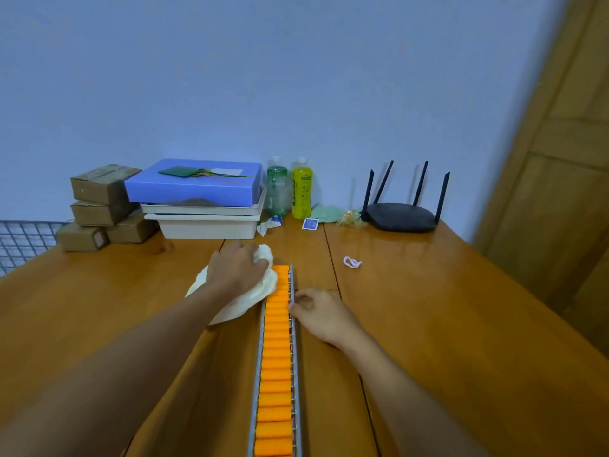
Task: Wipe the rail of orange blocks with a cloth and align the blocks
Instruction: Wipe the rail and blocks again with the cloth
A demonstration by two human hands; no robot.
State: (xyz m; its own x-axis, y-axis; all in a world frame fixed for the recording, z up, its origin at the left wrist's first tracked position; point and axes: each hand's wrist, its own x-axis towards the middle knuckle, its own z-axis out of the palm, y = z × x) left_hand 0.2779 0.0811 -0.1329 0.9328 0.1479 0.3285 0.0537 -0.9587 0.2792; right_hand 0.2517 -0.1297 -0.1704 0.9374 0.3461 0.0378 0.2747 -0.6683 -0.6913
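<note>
A long metal rail (294,351) runs away from me down the middle of the wooden table (428,324), filled with a row of several orange blocks (276,357). My left hand (235,268) grips a crumpled white cloth (250,295) and presses it against the rail's far left end, covering the left side of the farthest blocks. My right hand (318,313) rests on the table just right of the rail, its fingers curled, thumb and fingertips touching the rail's right edge.
At the back stand cardboard boxes (99,206), a blue box (194,183) on white trays, two bottles (290,189), a green rag (326,212) and a black router (400,216). A small pale loop (352,262) lies right of the rail. Wire mesh (23,239) at left.
</note>
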